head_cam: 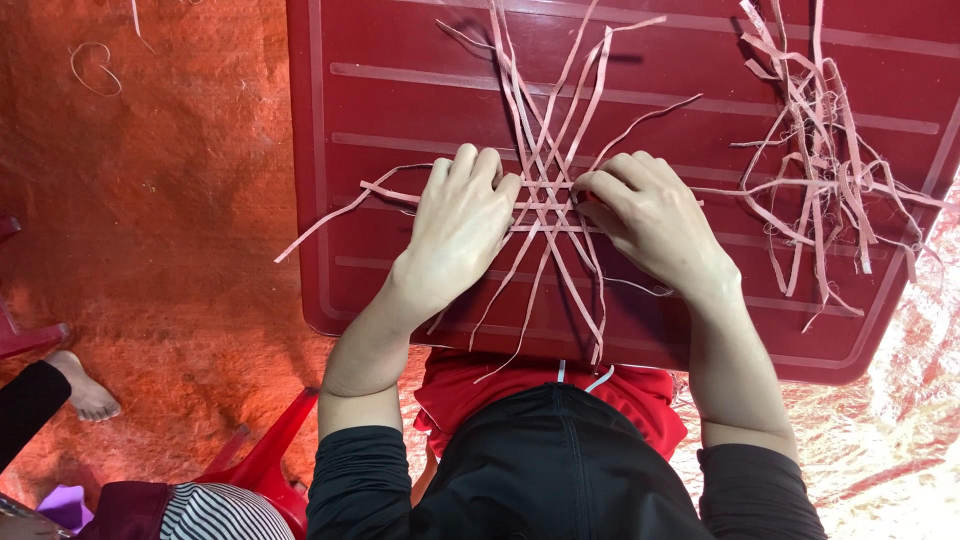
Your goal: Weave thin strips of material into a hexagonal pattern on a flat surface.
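The fingers of the left hand [462, 228] and right hand [650, 215] curled down and pinched the crossing of the woven strips [548, 200] between them, flat on the red bench [400, 110]. The strips looked light, thin and springy, best held at that crossing. Both wrists bent inward, palms down; a loose strip pile [815, 150] lay beyond the right fingers.

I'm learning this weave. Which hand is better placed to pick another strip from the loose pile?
The right hand, probably. The loose pile lies on the table to its right, while the left hand presses on the woven strips on the far side from it.
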